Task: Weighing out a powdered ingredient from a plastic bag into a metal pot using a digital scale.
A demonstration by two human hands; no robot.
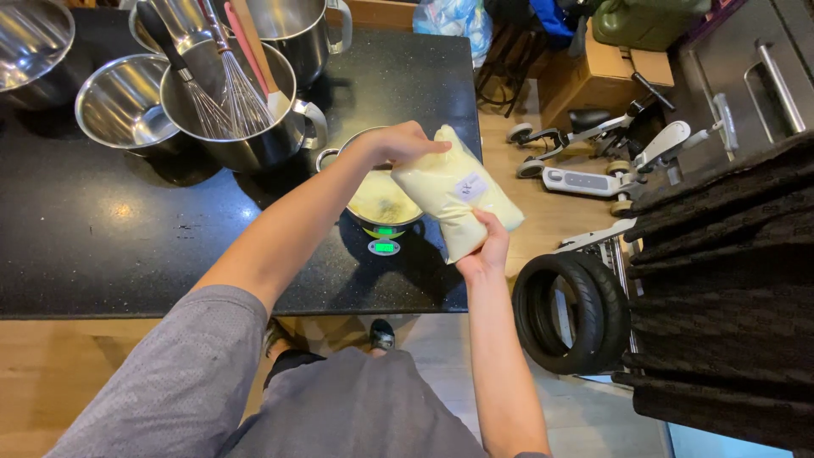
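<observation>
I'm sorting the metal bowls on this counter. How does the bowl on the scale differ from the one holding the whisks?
The bowl on the scale holds pale yellow batter; the bowl with the whisks holds utensils. The first sits partly hidden under the bag gripped by the left hand and right hand; the second stands uncovered. Both are shiny metal.

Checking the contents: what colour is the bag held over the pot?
Pale creamy yellow bag, with a small white label; head view.
</observation>
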